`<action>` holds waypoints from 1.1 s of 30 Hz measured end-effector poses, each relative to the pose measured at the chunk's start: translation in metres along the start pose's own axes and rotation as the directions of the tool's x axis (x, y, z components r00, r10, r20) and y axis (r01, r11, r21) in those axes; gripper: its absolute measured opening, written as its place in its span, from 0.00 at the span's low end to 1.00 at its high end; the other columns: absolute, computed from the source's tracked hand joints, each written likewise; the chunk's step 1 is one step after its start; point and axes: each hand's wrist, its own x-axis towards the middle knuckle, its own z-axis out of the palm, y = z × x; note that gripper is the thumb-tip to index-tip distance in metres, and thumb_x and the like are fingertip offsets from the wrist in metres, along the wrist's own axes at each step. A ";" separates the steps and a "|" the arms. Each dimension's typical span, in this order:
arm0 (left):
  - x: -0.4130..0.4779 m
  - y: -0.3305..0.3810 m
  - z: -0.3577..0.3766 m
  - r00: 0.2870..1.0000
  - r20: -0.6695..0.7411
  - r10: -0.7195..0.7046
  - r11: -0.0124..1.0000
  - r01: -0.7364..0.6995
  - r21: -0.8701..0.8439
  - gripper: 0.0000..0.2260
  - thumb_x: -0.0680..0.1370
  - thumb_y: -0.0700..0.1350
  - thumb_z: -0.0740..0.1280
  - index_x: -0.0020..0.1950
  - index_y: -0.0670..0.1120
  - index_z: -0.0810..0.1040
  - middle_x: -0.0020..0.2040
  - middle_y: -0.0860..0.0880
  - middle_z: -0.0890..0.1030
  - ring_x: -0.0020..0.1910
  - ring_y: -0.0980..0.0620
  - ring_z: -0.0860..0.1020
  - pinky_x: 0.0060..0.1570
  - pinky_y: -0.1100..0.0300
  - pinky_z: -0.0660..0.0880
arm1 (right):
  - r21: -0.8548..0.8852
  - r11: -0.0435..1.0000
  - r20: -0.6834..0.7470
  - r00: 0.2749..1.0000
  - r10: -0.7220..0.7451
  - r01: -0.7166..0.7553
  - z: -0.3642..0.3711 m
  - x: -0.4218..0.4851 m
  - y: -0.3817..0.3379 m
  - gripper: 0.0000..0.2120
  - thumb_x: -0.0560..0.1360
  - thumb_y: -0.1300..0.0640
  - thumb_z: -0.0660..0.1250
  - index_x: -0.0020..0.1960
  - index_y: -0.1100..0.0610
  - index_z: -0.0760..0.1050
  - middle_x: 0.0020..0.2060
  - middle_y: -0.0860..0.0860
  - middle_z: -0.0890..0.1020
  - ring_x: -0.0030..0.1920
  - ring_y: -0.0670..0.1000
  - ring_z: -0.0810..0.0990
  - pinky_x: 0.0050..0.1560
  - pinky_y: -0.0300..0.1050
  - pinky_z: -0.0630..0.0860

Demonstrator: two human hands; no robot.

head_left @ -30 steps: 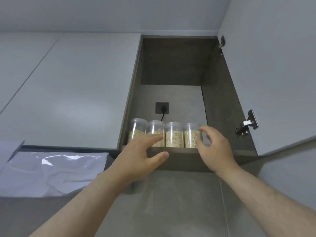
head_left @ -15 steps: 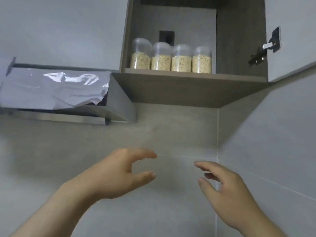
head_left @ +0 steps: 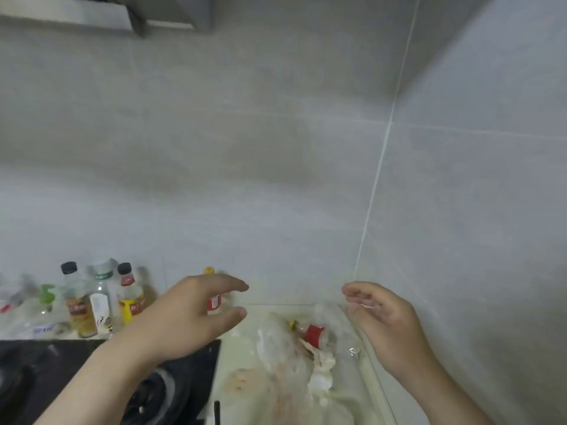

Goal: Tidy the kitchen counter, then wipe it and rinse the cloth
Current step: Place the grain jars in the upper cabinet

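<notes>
The left hand (head_left: 196, 314) hung over the counter (head_left: 242, 354) with thumb and fingers spread apart and lightly curved, holding nothing. The right hand (head_left: 386, 323) hung near the corner wall (head_left: 276, 179), its fingers loosely curled and also holding nothing. Between the two hands, crumpled clear plastic (head_left: 276, 342), a red-capped bottle (head_left: 314, 332) on its side and a wad of tissue (head_left: 320, 381) lay on the pale, stained counter. A small red-labelled bottle (head_left: 214, 303) stood partly behind the left hand. A row of bottles (head_left: 101, 302) stood against the wall behind the black stove (head_left: 36, 363).
</notes>
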 end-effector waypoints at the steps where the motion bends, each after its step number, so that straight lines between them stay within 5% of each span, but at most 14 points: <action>1: -0.004 -0.005 0.012 0.999 0.033 -0.007 1.000 0.007 0.003 0.10 0.74 0.55 0.70 0.52 0.68 0.74 0.50 0.77 0.73 0.55 0.80 0.67 0.51 0.83 0.62 | -0.017 0.999 0.014 0.999 0.045 -0.045 0.003 -0.006 0.015 0.15 0.75 0.67 0.68 0.49 0.47 0.82 0.47 0.42 0.85 0.52 0.40 0.82 0.54 0.39 0.77; 6: -0.018 -0.024 0.061 0.982 0.168 -0.091 0.993 0.102 -0.061 0.12 0.68 0.64 0.65 0.51 0.68 0.73 0.53 0.72 0.75 0.54 0.74 0.73 0.55 0.73 0.70 | -0.120 0.967 0.095 0.967 0.235 -0.223 0.024 -0.031 0.082 0.15 0.75 0.64 0.68 0.49 0.42 0.79 0.47 0.40 0.84 0.50 0.37 0.80 0.52 0.36 0.75; 9: -0.026 -0.027 0.085 0.971 0.222 -0.093 0.994 0.104 -0.040 0.12 0.74 0.56 0.70 0.57 0.64 0.75 0.45 0.75 0.73 0.50 0.74 0.73 0.53 0.73 0.68 | -0.172 0.938 0.122 0.938 0.325 -0.302 0.034 -0.045 0.117 0.17 0.74 0.62 0.69 0.50 0.39 0.78 0.51 0.40 0.83 0.53 0.37 0.80 0.58 0.41 0.77; 17: -0.043 -0.037 0.137 0.946 0.310 -0.100 0.991 0.122 -0.052 0.19 0.75 0.58 0.68 0.65 0.57 0.76 0.61 0.66 0.74 0.62 0.67 0.71 0.63 0.72 0.66 | -0.297 0.880 0.078 0.910 0.408 -0.370 0.033 -0.064 0.165 0.18 0.73 0.60 0.72 0.51 0.37 0.73 0.51 0.34 0.77 0.53 0.38 0.76 0.48 0.26 0.69; 23: -0.051 -0.041 0.160 0.936 0.338 -0.100 0.995 0.091 0.042 0.21 0.77 0.58 0.65 0.69 0.55 0.73 0.66 0.61 0.74 0.65 0.63 0.71 0.63 0.72 0.64 | -0.437 0.787 0.106 0.844 0.526 -0.435 0.037 -0.070 0.201 0.29 0.71 0.56 0.73 0.71 0.51 0.70 0.60 0.42 0.72 0.63 0.44 0.72 0.61 0.38 0.68; 28: -0.061 -0.045 0.174 0.929 0.362 -0.071 0.988 0.016 0.152 0.22 0.77 0.59 0.62 0.71 0.55 0.71 0.68 0.61 0.73 0.68 0.60 0.69 0.65 0.67 0.65 | -0.458 0.773 0.162 0.814 0.558 -0.438 0.046 -0.072 0.219 0.26 0.62 0.53 0.70 0.59 0.39 0.74 0.55 0.39 0.79 0.50 0.37 0.79 0.47 0.36 0.78; 33: -0.070 -0.053 0.180 0.927 0.367 -0.076 0.986 0.015 0.167 0.23 0.76 0.62 0.59 0.68 0.56 0.73 0.65 0.60 0.76 0.64 0.60 0.73 0.63 0.64 0.70 | -0.383 0.777 0.151 0.796 0.586 -0.499 0.054 -0.076 0.238 0.32 0.62 0.58 0.72 0.64 0.41 0.72 0.56 0.41 0.79 0.52 0.38 0.78 0.44 0.33 0.76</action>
